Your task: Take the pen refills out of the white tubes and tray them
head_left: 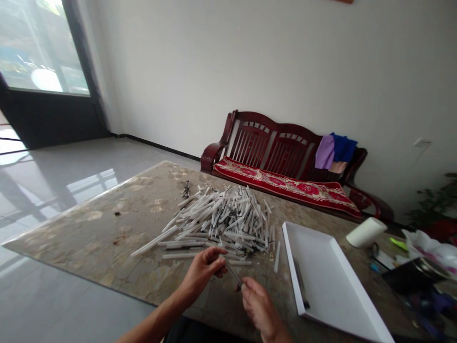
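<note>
A thin greyish tube (233, 273) slants between my two hands over the near part of the table. My right hand (260, 304) pinches its lower end between thumb and finger. At the upper end, the curled fingers of my left hand (209, 265) close around the tip; a short pale piece sticks up there. Just beyond my hands spreads a large heap of white, translucent thin tubes (228, 214), some with dark parts showing among them. To the right lies a shallow white tray (339, 286), with a few slim dark sticks (300, 283) along its left side.
The patterned table cover (143, 214) bears a pair of glasses (186, 189) behind the heap. On the right are a white paper roll (366, 232), a dark mug (410, 274) and a crumpled plastic bag (430, 250). A dark red wooden bench (278, 147) stands beyond.
</note>
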